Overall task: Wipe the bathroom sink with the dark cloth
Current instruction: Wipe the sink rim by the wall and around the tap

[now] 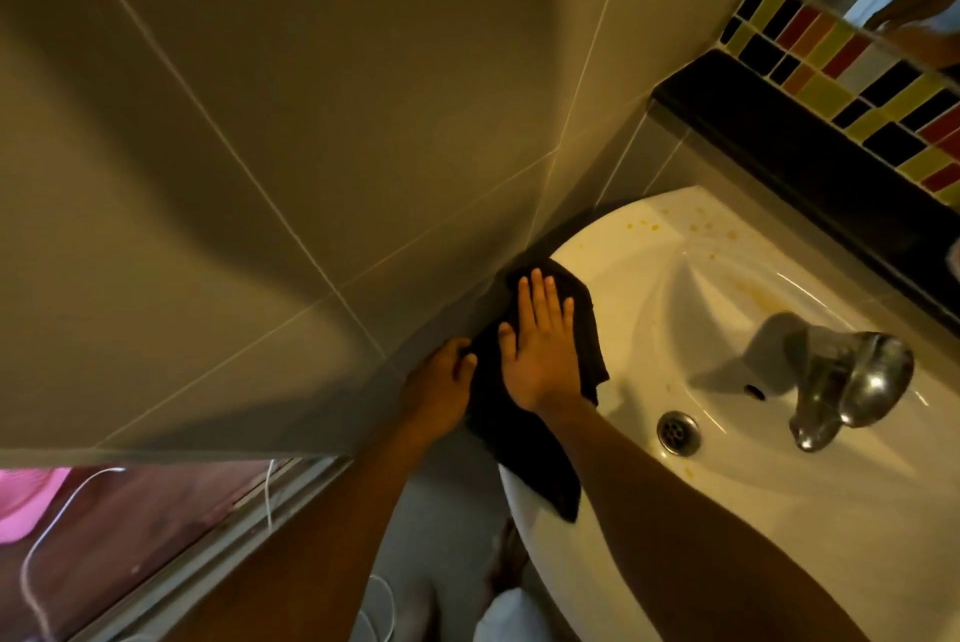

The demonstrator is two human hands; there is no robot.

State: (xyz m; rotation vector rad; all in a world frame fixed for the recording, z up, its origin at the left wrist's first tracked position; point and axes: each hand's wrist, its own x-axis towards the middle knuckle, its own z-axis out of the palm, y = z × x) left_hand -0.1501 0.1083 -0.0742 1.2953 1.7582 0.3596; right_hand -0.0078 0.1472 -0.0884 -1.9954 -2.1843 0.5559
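We have the dark cloth (540, 454) draped over the left rim of the sink (779, 501), against the tiled wall (260, 173). Our right hand (540, 345) lies flat and spread on it, pressing rather than gripping; our left hand (441, 386) pinches its wall-side edge. The cloth looks soft, limp and light, so we judge it best driven by a flat palm, bunched at the edge to stop it sliding. Its long axis runs along the rim, one end hanging over the front lip, the other toward the yellow-spotted back corner
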